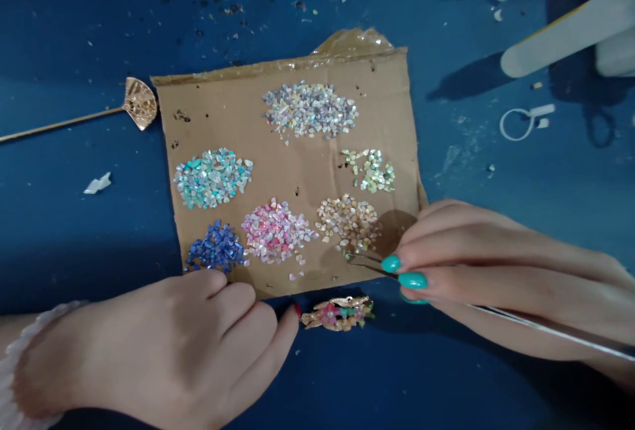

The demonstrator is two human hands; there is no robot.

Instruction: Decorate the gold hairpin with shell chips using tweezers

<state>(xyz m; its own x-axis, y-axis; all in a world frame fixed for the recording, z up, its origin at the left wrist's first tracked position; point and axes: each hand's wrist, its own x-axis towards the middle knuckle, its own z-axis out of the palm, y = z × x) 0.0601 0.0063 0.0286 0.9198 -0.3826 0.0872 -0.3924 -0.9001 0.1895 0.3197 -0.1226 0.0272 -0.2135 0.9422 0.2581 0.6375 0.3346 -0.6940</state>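
A brown cardboard sheet (238, 109) lies on a blue table and carries several small heaps of coloured shell chips: silver (310, 110), turquoise (212, 177), dark blue (215, 247), pink (276, 230), gold (350, 221) and pale green (372, 170). My right hand (496, 271) is closed in a pinch on metal tweezers (370, 263) whose tips rest at the gold heap. My left hand (169, 344) is curled, its fingertip touching a gold ornament (338, 313) partly filled with coloured chips, just below the cardboard's near edge.
A gold fan-shaped hairpin (139, 102) on a long stick lies left of the cardboard. White plastic rings (516, 124) and pale flat sticks (570, 33) lie at the upper right. Shell scraps (98, 184) and crumbs are scattered over the blue table (496, 172).
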